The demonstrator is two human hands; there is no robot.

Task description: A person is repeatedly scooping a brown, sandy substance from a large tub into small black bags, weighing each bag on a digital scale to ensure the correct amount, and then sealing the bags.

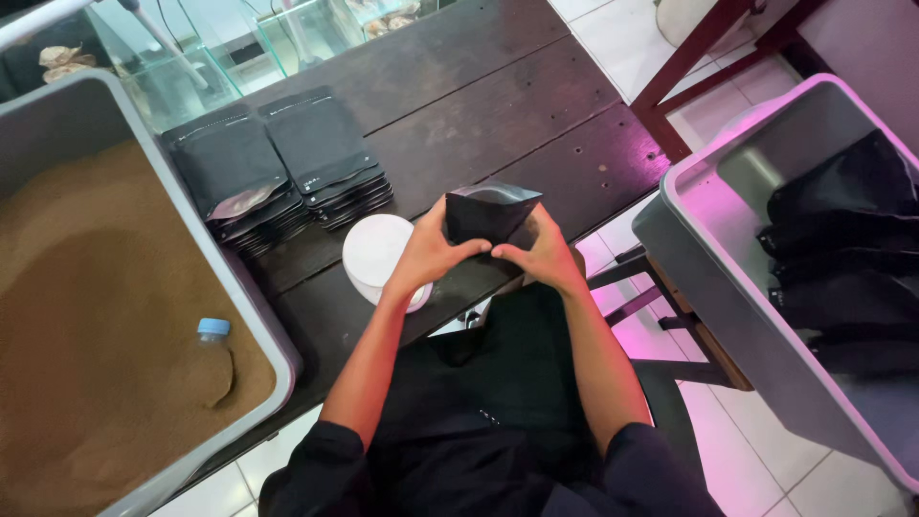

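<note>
Both of my hands hold one black pouch (488,211) over the front edge of the dark wooden table (498,105). My left hand (428,254) grips the pouch's lower left side, fingers curled under it. My right hand (544,254) grips its lower right side. The pouch's top edge looks shiny and slightly parted. A round white scale (375,251) sits on the table just left of my left hand, partly hidden by it.
Two stacks of flat black pouches (278,163) lie further left on the table. A grey bin of brown powder (105,316) with a half-buried plastic bottle (212,335) stands at left. A grey bin (708,239) at right holds filled black pouches (842,239). Glass tanks (287,38) behind.
</note>
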